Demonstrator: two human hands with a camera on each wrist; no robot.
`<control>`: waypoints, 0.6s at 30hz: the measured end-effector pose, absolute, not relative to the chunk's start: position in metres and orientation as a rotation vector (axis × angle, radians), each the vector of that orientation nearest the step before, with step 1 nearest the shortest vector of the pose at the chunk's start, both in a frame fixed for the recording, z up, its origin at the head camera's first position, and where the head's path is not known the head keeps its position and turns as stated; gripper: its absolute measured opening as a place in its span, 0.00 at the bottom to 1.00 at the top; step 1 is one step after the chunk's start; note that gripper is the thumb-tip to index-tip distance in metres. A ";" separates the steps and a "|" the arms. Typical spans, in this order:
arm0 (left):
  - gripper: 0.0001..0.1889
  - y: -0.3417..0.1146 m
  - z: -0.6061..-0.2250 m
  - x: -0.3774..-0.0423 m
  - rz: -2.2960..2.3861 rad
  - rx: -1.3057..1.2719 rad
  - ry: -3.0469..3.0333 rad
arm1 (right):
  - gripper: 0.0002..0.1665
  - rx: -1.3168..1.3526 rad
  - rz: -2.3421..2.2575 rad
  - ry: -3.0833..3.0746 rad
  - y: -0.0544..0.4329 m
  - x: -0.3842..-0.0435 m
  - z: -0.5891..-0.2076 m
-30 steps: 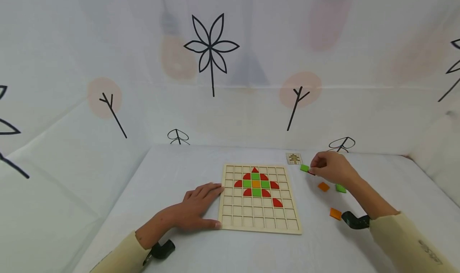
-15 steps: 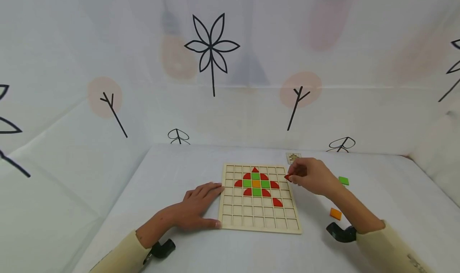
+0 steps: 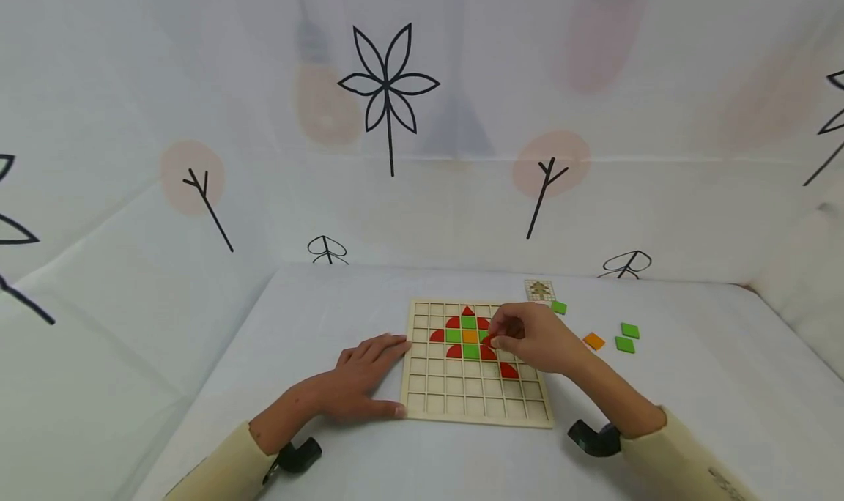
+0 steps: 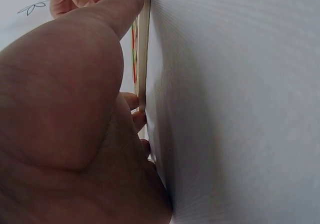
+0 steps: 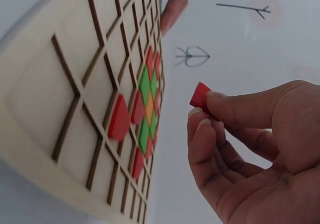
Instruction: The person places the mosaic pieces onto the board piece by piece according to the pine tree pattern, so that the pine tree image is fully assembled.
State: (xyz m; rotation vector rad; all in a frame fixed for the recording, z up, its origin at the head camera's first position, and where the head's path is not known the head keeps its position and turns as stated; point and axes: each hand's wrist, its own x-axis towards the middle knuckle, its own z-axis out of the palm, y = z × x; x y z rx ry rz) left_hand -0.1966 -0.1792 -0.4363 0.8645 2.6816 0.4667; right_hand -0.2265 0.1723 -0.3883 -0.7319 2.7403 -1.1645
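My right hand hovers over the right side of a wooden grid board. Between thumb and fingertips it pinches a small red tile, held just off the board in the right wrist view. My left hand lies flat on the cloth, its fingers and thumb touching the board's left edge. In the board's cells sit red quarter-round tiles, green squares and one orange square, grouped in the upper middle. A lone red tile sits lower right. The right hand covers some cells.
Loose green tiles and an orange tile lie on the white cloth right of the board. A small pattern card with a tree figure lies behind the board's right corner. A white printed backdrop rises behind.
My right hand has carried the red tile leftward from the loose tiles to over the board. The left hand has stayed in place.
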 end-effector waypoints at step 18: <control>0.55 -0.181 -0.437 -0.197 0.482 0.891 2.676 | 0.05 -0.932 -1.124 2.682 0.120 -0.227 -0.403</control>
